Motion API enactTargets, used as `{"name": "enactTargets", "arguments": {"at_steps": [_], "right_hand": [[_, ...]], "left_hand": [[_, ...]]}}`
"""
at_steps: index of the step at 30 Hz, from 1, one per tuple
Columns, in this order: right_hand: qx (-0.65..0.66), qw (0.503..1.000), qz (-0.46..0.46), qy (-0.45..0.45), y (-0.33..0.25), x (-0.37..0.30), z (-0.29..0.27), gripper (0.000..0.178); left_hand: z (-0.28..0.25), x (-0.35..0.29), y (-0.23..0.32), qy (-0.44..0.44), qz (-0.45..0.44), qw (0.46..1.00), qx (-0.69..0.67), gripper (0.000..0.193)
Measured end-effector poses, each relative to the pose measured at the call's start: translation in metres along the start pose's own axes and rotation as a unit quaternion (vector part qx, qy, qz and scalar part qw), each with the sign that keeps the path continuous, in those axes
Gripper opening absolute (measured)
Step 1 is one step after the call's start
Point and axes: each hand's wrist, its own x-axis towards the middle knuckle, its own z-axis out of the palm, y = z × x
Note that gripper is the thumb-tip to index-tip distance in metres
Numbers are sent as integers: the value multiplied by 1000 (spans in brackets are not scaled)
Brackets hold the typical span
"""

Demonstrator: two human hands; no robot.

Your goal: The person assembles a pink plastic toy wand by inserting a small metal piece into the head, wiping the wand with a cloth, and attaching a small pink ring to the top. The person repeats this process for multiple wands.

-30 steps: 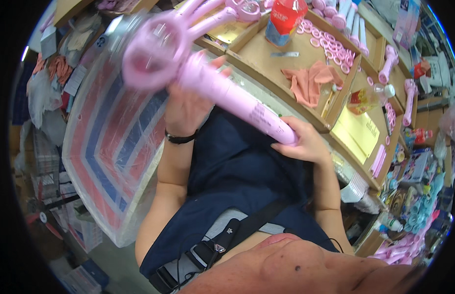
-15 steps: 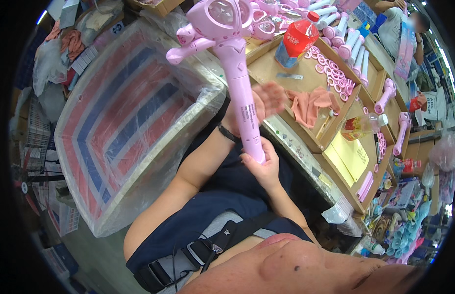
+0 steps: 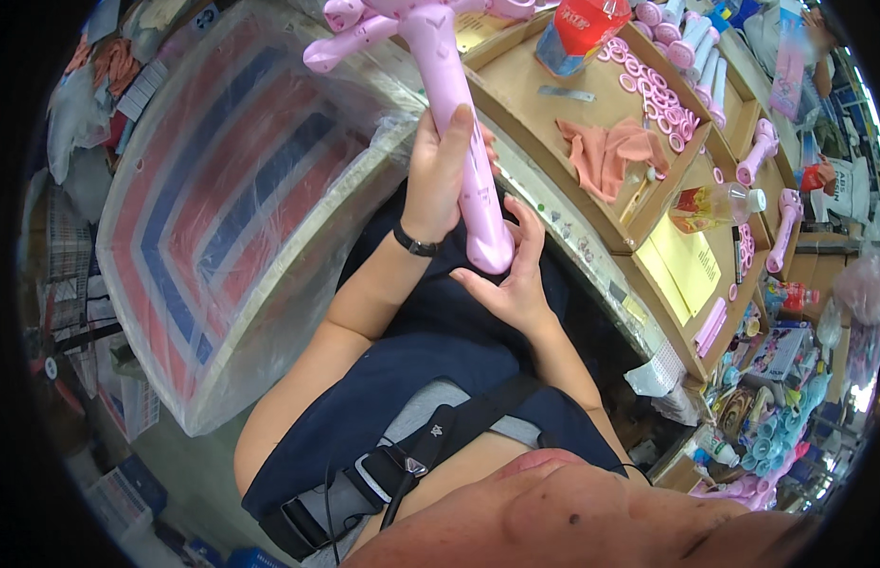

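Observation:
A pink toy wand (image 3: 480, 204) with a long handle slants across the middle in front of me, its wide head cut off by the top edge. My left hand (image 3: 438, 175), with a dark band on the wrist, is wrapped round the middle of the handle, thumb in front. Beside the handle's rounded lower end, my right hand (image 3: 517, 275) has its thumb and fingers spread apart. Whether it touches the handle is hard to tell.
Cardboard trays (image 3: 634, 241) on the workbench hold pink rings (image 3: 657, 104), an orange cloth (image 3: 605, 156), a metal strip (image 3: 567, 93), yellow paper (image 3: 681, 270) and a bottle (image 3: 710, 208). More pink handles lie beyond. A plastic-wrapped striped panel (image 3: 241, 199) stands at left.
My left hand has closed round the handle, having been open behind it. My right hand has loosened from the lower end. The wand has shifted up and turned, its printed side no longer facing me.

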Motion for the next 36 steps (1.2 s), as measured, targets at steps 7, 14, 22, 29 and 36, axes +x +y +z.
{"name": "enactTargets", "arguments": {"at_steps": [7, 14, 22, 29, 36], "right_hand": [[78, 995, 69, -5, -5, -7, 5, 71], [456, 868, 198, 24, -6, -5, -6, 61], [661, 671, 318, -110, 13, -6, -21, 61], [60, 943, 309, -111, 3, 1, -16, 46], [-59, 960, 270, -41, 3, -24, 9, 42]], "left_hand": [[0, 4, 1, 51, 77, 995, 45, 58], [-3, 2, 5, -12, -18, 990, -142, 51], [-17, -4, -7, -19, -69, 995, -71, 40], [-9, -27, -18, -142, -79, 981, 104, 36], [-17, -9, -12, -106, -82, 991, 15, 36]]}}
